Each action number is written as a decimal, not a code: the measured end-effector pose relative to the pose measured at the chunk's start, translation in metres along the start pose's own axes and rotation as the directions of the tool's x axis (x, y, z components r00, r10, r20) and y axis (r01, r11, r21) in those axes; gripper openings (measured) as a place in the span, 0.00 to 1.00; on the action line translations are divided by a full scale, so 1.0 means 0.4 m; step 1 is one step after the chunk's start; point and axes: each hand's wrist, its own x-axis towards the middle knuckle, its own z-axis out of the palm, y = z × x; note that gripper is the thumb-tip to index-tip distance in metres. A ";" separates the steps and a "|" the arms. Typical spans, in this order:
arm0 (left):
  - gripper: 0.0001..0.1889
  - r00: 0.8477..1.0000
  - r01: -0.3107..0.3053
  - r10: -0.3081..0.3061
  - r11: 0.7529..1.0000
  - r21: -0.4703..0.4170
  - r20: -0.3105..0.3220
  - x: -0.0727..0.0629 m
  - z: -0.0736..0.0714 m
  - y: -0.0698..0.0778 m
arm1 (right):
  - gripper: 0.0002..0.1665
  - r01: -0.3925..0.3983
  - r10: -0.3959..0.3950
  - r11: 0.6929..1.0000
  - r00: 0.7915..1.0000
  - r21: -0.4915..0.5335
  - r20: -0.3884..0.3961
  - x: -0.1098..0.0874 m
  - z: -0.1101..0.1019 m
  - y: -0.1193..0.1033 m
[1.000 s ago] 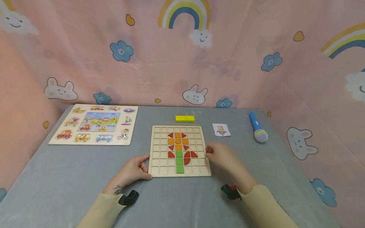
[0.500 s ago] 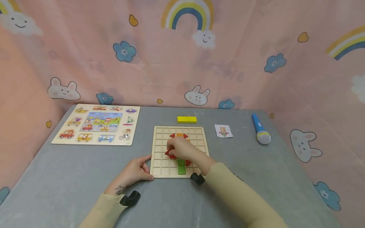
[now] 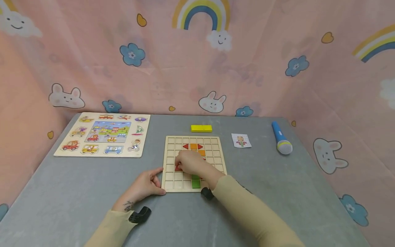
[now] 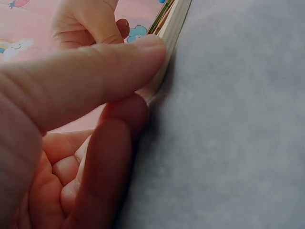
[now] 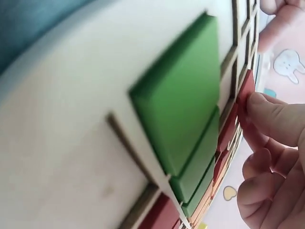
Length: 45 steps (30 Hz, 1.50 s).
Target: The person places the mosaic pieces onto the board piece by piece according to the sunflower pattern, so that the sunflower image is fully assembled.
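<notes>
A wooden grid board [image 3: 169,176] lies in the middle of the table in the head view, with orange, red and green tiles set in its squares. My right hand [image 3: 193,162] is over the board's left half. It pinches a red tile [image 5: 246,89] between thumb and fingers, at the board's surface beside another red tile. Lower in the pattern, a green square tile [image 3: 195,184] shows. My right hand and forearm hide much of the pattern. My left hand [image 3: 145,185] touches the board's left edge with the index finger and its near left corner with the thumb.
Beyond the board lies a yellow block [image 3: 201,128]. A small pattern card [image 3: 241,140] and a blue toy microphone [image 3: 281,138] lie to the right. A vehicle peg puzzle [image 3: 102,135] is at the back left. A pink printed curtain [image 3: 172,68] hangs behind the table.
My right hand has moved left from the board's right edge to over its left half, carrying the red tile. My left hand has stayed at the board's left edge.
</notes>
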 end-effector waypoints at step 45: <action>0.47 1.000 0.016 -0.016 1.000 0.004 0.000 -0.001 0.003 -0.001 | 0.08 -0.516 0.512 0.852 0.857 0.088 0.066 -0.526 0.021 0.216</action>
